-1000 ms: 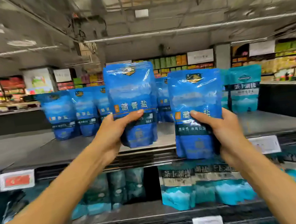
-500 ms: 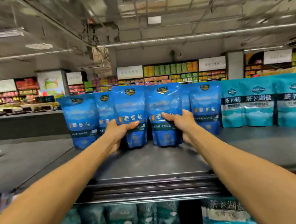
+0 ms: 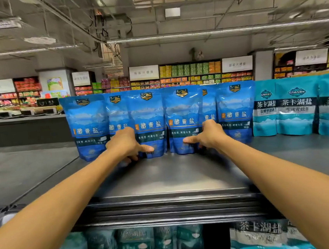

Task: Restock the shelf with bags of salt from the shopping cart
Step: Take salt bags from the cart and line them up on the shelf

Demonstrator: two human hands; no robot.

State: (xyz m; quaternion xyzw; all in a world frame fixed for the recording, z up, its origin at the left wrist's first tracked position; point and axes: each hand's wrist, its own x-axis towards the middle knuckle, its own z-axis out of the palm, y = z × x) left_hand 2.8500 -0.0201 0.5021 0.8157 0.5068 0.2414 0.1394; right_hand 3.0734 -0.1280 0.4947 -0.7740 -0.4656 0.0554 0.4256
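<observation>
On the dark top shelf (image 3: 171, 176) of the store aisle, you are standing two blue salt bags upright: your left hand (image 3: 125, 144) is gripping the left bag (image 3: 148, 116), your right hand (image 3: 209, 134) the right bag (image 3: 182, 112), fingers curled around each base

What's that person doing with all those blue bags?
A person is filling a shop shelf with bags of salt. The left hand grips one dark blue bag near its bottom, and the right hand grips the one beside it. Both bags stand upright on the top shelf, in a row with other dark blue bags. Lighter teal bags stand to the right.
</observation>
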